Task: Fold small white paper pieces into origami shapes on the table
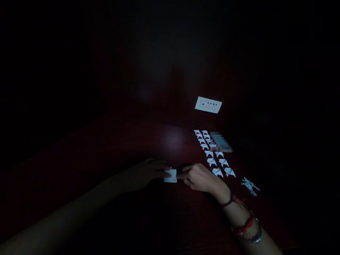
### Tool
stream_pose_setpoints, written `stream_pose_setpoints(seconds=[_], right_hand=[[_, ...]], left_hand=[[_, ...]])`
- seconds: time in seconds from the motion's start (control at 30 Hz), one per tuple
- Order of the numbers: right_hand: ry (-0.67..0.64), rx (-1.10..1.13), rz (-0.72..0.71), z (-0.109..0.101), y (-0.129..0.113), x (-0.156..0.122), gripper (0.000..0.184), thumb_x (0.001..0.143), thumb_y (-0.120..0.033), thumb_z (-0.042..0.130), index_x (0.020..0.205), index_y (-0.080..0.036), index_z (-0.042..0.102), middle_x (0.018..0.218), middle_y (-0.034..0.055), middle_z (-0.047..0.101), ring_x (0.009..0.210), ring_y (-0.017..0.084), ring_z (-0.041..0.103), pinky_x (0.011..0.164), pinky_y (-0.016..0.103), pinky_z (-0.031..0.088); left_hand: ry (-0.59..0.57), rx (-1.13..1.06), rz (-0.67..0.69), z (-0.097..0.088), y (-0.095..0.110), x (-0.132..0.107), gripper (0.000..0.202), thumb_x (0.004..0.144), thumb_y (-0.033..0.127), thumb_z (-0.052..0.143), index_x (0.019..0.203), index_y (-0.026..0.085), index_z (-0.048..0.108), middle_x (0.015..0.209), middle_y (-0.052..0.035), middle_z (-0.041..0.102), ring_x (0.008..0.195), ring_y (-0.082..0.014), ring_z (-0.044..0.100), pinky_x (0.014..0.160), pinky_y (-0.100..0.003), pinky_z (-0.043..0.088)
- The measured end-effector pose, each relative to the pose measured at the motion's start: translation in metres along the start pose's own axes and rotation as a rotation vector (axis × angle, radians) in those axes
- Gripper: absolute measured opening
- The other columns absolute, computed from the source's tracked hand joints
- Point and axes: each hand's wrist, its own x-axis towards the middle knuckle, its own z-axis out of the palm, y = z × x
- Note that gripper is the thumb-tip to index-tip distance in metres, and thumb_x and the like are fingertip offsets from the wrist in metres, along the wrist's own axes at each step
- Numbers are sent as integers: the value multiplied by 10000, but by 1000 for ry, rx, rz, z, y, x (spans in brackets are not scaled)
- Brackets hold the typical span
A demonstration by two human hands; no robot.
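A small white square of folded paper lies on the dark red table between my hands. My left hand comes in from the left, its finger and thumb tips holding the paper at its left side and top. From the other side, my right hand has its index finger at the paper's right edge, with the remaining fingers curled in. Its thumb is mostly hidden. Right of it stand two rows of small white folded paper pieces, all of similar shape.
Thin white paper strips lie in a loose pile on the right. A blurred-out bluish flat object sits beside the paper rows. A white socket plate is on the upright surface behind the table. Darkness hides the surroundings.
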Motion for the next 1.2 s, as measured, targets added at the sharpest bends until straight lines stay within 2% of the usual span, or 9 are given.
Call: stream_pose_setpoints(seconds=[0.13, 0.27, 0.4, 0.5, 0.63, 0.77, 0.87, 1.07, 1.2], right_hand=[[22, 31, 54, 4, 10, -6, 279, 781, -145, 374, 958, -216, 577, 839, 15, 571, 753, 108, 517, 659, 212, 357], [87, 45, 109, 10, 12, -4, 314, 792, -146, 362, 1047, -220, 529, 861, 22, 564, 746, 109, 513, 675, 218, 364], [102, 62, 84, 11, 7, 3, 386, 797, -142, 364, 1160, -258, 424, 802, 9, 542, 711, 103, 499, 674, 219, 370], [105, 63, 81, 11, 4, 5, 427, 790, -132, 377, 1188, -288, 381, 804, 4, 515, 708, 102, 485, 683, 228, 378], [135, 78, 58, 11, 3, 7, 417, 772, -113, 401, 1146, -295, 428, 916, 17, 470, 789, 108, 469, 726, 245, 387], [194, 95, 36, 9, 3, 8, 341, 761, -101, 406, 1054, -238, 515, 1052, 43, 409, 947, 138, 419, 808, 275, 375], [213, 119, 29, 8, 3, 8, 285, 756, -104, 412, 991, -201, 541, 1102, 49, 396, 981, 152, 401, 819, 290, 383], [163, 173, 0, 10, 3, 9, 246, 764, -85, 401, 968, -157, 517, 927, 38, 530, 897, 133, 453, 797, 269, 399], [174, 182, 5, 9, 2, 9, 244, 768, -101, 402, 976, -158, 516, 938, 39, 535, 905, 134, 461, 807, 272, 388]], left_hand=[[62, -31, -4, 1, 0, -1, 619, 679, -57, 372, 1175, 313, 377, 1271, 24, 337, 1172, -176, 255, 935, -370, 223], [131, 6, -17, 2, 2, -1, 548, 720, -15, 395, 1147, 328, 413, 1243, 2, 345, 1103, -183, 326, 895, -350, 274], [131, 74, -9, 5, 3, 2, 486, 764, 63, 426, 1159, 346, 394, 1129, -18, 427, 1000, -186, 394, 840, -346, 306], [110, 93, -12, 9, 3, 3, 491, 777, 82, 425, 1182, 351, 358, 1113, -18, 434, 971, -180, 407, 822, -336, 312], [84, 115, 3, 10, 4, 2, 486, 793, 105, 424, 1207, 338, 323, 1160, -29, 407, 1008, -192, 387, 843, -354, 290], [75, 132, -7, 6, 7, 1, 484, 797, 93, 415, 1208, 333, 323, 1172, -30, 405, 1032, -196, 376, 852, -354, 284], [84, 147, -5, 6, 7, 0, 503, 792, 89, 420, 1220, 326, 303, 1172, -32, 411, 1023, -197, 389, 845, -350, 293], [113, 182, -4, 5, 7, 3, 459, 810, 106, 402, 1207, 323, 326, 1178, -30, 411, 1025, -190, 397, 840, -335, 303], [111, 206, -2, 3, 8, 4, 407, 816, 131, 407, 1182, 304, 367, 1210, -33, 393, 1065, -203, 371, 852, -356, 291]])
